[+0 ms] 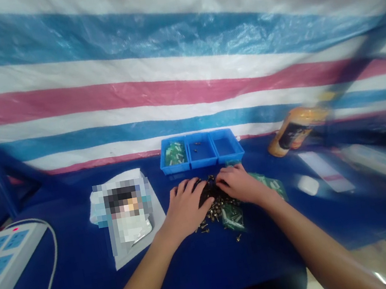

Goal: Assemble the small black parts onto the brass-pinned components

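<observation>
A pile of small brass-coloured screws [217, 208] lies on the blue table, with a dark patch in its middle that I cannot make out. My left hand [188, 208] rests palm down on the pile's left side, fingers and thumb spread. From the right, my right hand [239, 183] reaches into the pile, its fingers bent and close together; whatever is under its fingertips is hidden. A small green-and-clear bag of metal pieces [232, 217] lies at the front of the pile. Another green bag [272, 184] lies partly behind my right wrist.
Behind the pile stands a blue three-part bin [203, 162]; its left part holds green bags [175, 153], its middle a few small pieces. An orange bottle [296, 129], a white case [308, 185] and a phone-like slab [326, 172] are right. Left are white paper [158, 214] and a power strip [11, 266].
</observation>
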`<move>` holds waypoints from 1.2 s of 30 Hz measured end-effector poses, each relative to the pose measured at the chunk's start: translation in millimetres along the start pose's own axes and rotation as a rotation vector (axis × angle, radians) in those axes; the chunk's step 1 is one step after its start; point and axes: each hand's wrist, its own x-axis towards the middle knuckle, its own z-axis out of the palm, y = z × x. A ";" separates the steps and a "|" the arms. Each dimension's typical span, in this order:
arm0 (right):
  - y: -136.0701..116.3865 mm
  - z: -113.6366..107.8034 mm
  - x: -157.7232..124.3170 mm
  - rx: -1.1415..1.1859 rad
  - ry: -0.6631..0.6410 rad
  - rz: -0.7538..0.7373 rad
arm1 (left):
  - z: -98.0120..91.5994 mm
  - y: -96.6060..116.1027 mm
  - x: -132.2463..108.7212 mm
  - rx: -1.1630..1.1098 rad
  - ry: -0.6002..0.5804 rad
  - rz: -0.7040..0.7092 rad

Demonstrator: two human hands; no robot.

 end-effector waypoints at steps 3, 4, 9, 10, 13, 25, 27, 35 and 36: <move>-0.4 0.0 -0.7 0.001 0.000 0.004 | 1.5 -0.7 0.1 -0.002 0.001 0.003; -0.6 0.0 -1.1 0.000 0.000 0.005 | 1.7 -0.8 0.2 -0.002 0.002 0.003; -1.7 -1.3 -2.2 -0.008 -0.021 -0.006 | 1.2 -0.6 0.5 -0.013 -0.005 0.004; -2.1 -1.7 -2.0 -0.010 -0.025 -0.007 | 1.2 -0.5 0.5 -0.015 -0.004 0.005; -5.0 -2.5 -0.9 -0.021 -0.031 0.016 | 2.0 -0.3 0.5 -0.019 0.004 0.005; -16.2 4.7 1.7 0.010 0.012 0.153 | 0.8 0.5 0.9 -0.011 0.012 0.004; -15.3 4.1 2.2 0.020 0.004 0.147 | 1.6 0.4 0.9 -0.008 0.012 0.004; -19.3 3.5 2.9 -0.035 0.021 0.123 | 1.5 1.0 1.4 -0.005 0.015 0.008; -19.3 3.7 2.7 -0.028 0.026 0.124 | 1.6 0.7 1.5 -0.008 0.018 0.005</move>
